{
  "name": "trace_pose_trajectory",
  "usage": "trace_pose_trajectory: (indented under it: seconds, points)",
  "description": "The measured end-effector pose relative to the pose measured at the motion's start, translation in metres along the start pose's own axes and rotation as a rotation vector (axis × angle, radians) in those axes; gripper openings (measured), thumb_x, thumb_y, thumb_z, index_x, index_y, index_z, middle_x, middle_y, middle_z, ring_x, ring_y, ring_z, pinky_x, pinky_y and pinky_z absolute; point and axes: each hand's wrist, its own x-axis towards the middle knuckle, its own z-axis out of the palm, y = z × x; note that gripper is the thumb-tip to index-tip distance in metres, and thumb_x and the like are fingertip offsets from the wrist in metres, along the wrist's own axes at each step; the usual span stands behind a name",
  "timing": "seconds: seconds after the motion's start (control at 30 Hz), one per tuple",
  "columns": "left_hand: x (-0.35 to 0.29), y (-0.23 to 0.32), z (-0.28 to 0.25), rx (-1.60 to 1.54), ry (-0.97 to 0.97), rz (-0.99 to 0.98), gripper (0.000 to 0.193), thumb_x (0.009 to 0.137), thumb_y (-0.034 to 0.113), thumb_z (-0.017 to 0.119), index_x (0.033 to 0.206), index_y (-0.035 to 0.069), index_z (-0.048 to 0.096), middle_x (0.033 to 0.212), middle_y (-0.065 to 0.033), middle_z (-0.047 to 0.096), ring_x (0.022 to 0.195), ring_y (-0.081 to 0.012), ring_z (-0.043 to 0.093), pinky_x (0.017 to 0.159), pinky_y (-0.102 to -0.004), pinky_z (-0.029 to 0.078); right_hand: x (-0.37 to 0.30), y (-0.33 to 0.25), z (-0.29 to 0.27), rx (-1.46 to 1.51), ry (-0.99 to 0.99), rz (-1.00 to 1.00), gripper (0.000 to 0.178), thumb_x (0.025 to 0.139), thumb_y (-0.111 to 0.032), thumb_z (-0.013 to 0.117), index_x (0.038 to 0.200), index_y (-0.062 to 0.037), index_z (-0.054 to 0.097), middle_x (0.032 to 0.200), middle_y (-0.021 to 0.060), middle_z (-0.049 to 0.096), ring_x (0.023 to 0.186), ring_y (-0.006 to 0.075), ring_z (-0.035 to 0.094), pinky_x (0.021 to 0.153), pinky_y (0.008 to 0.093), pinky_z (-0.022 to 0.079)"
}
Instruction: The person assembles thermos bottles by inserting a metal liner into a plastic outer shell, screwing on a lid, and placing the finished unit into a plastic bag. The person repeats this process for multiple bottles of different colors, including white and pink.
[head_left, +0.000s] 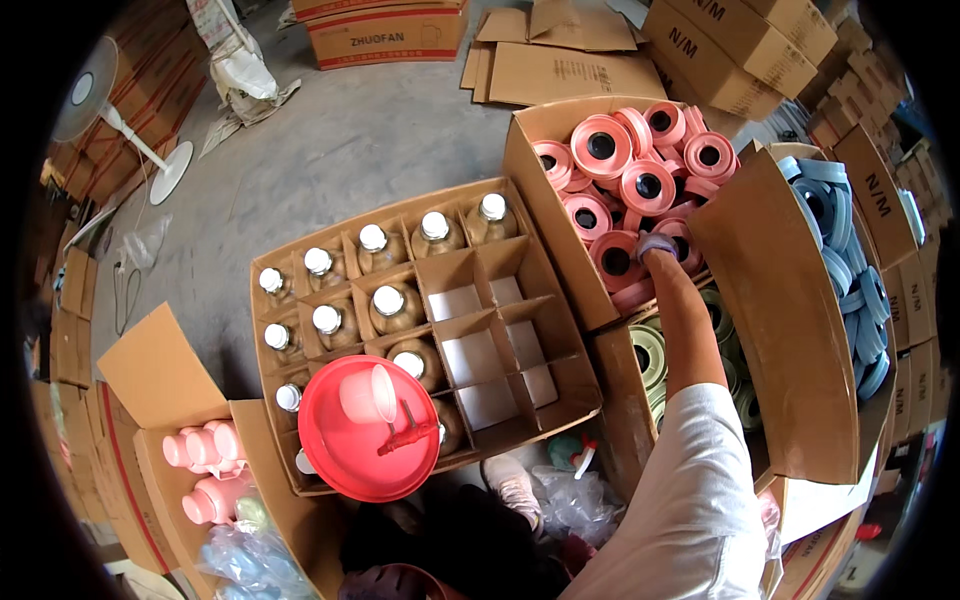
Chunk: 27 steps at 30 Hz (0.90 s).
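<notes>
My right hand [655, 246], in a purplish glove, reaches into a cardboard box [556, 240] of pink ring-shaped lids [648, 187] with black centres. It touches lids at the box's near side; its fingers are hidden among them. At the lower edge, a dark purplish gloved shape, apparently my left hand [385, 582], shows only in part beside something reddish. Nearer to it, a round red tray [340, 455] lies over the divided carton, bearing a pink cup [368, 394] and a small red tool [405, 438]. White-capped clear bottles [398, 307] stand in several of the carton's compartments.
Green lids [648, 357] fill a box under my right forearm; blue lids [855, 290] fill another at right. Pink bottles [213, 445] and plastic bags lie in a box at lower left. A white fan [135, 135] stands at far left, flattened cardboard [570, 72] at the back.
</notes>
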Motion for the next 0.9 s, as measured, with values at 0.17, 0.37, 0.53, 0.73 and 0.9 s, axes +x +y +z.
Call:
trace_pose_trajectory:
  seconds: [0.17,0.37,0.53,0.73,0.9]
  points:
    - [0.002,0.003,-0.006,-0.045,0.038,0.068,0.041,0.073,0.034,0.066,0.102,0.005,0.06,0.099,-0.0184,0.06,0.091,-0.0375,0.058,0.077,-0.0483,0.046,0.002,0.014,0.002,0.217,0.104,-0.117,0.068,0.085,-0.045,0.063,0.144,-0.0175,0.044,0.142,0.0161,0.052,0.13,0.0321,0.052,0.105,0.046,0.046]
    - [-0.007,0.009,-0.005,0.03,0.032,0.089,0.04,0.076,0.034,0.062,0.105,0.006,0.06,0.099,-0.0159,0.061,0.089,-0.0342,0.059,0.075,-0.0473,0.046,-0.026,0.029,-0.033,0.693,0.636,-0.368,0.049,0.082,-0.038,0.054,0.121,-0.0093,0.058,0.103,0.025,0.067,0.101,0.0423,0.064,0.09,0.0488,0.049]
    - [-0.019,0.005,0.014,0.197,0.193,0.175,0.037,0.071,0.044,0.07,0.091,0.014,0.063,0.078,-0.0074,0.063,0.069,-0.026,0.064,0.059,-0.0399,0.05,-0.159,0.043,-0.096,0.8,0.718,-0.67,0.046,0.083,-0.022,0.056,0.126,-0.0077,0.056,0.089,0.0259,0.068,0.083,0.041,0.067,0.078,0.0473,0.053]
    - [-0.035,0.009,0.023,0.144,0.198,0.133,0.038,0.078,0.047,0.068,0.096,0.013,0.063,0.084,-0.0111,0.066,0.077,-0.031,0.066,0.069,-0.0436,0.051,-0.317,-0.008,-0.038,0.437,0.609,-1.143,0.037,0.084,-0.02,0.058,0.119,-0.009,0.057,0.092,0.0245,0.065,0.086,0.042,0.065,0.078,0.0503,0.052]
    - [-0.043,0.008,0.023,0.149,0.15,0.05,0.031,0.091,0.041,0.057,0.093,0.011,0.064,0.087,-0.0161,0.067,0.079,-0.0335,0.066,0.069,-0.0463,0.051,-0.353,-0.016,0.021,0.233,0.489,-1.064,0.04,0.086,-0.023,0.057,0.125,-0.0168,0.05,0.102,0.0254,0.061,0.089,0.0456,0.063,0.079,0.0533,0.053]
